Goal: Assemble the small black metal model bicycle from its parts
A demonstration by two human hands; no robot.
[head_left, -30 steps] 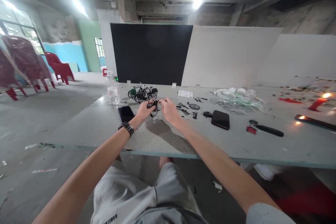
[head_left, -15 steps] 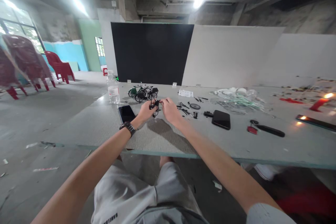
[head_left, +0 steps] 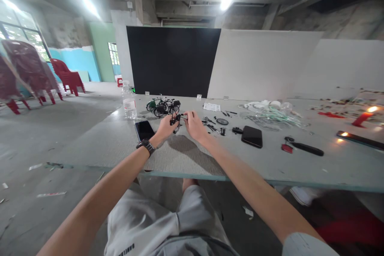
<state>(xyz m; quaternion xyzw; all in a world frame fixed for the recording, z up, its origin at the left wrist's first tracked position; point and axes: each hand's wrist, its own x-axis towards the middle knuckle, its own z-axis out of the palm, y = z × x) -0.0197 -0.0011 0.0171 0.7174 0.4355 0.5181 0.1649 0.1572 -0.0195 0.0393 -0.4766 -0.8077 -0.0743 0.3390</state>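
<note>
The left hand [head_left: 164,129] and right hand [head_left: 194,125] grip the small black model bicycle [head_left: 175,119] together, and excess force could snap its thin parts.

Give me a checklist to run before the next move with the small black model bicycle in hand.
Left hand holding the small black model bicycle: ok, fingers around it.
Right hand secure on the model: cannot tell, contact too small to see.
Black phone apart from the left hand: ok.
Loose black parts apart from the right hand: ok.
Water bottle upright: ok.
Two model bicycles upright behind the hands: ok.
</note>
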